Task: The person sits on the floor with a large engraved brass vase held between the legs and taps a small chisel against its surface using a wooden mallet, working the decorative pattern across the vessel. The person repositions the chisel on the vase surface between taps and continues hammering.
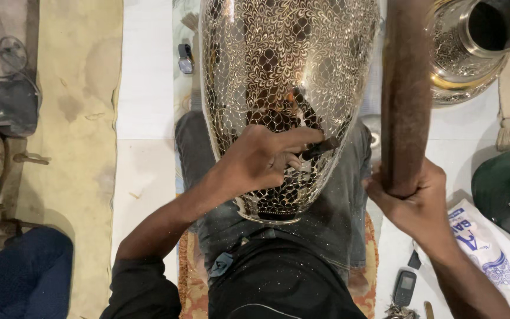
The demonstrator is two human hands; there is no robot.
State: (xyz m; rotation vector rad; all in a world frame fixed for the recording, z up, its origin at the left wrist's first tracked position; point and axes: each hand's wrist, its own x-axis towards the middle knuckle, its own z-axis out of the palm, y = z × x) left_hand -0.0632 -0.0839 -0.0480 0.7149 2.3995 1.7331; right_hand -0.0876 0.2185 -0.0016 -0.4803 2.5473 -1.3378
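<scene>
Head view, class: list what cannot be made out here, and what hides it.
- Large engraved vase: top cut off by the frame's upper edge.
- Dark tool: tip too small; the left hand covers its grip.
- Wooden mallet: upper end cut off; the right hand hides its lower end.

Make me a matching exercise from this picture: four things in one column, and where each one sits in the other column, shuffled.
Things:
1. engraved metal vase
2. small dark tool
3. wooden mallet
4. mobile phone

Places:
A. gripped in the right hand
B. lying on the floor by the right forearm
C. resting across the person's lap
D. pinched in the left hand against the vase

Pairs: 1-C, 2-D, 3-A, 4-B
</scene>
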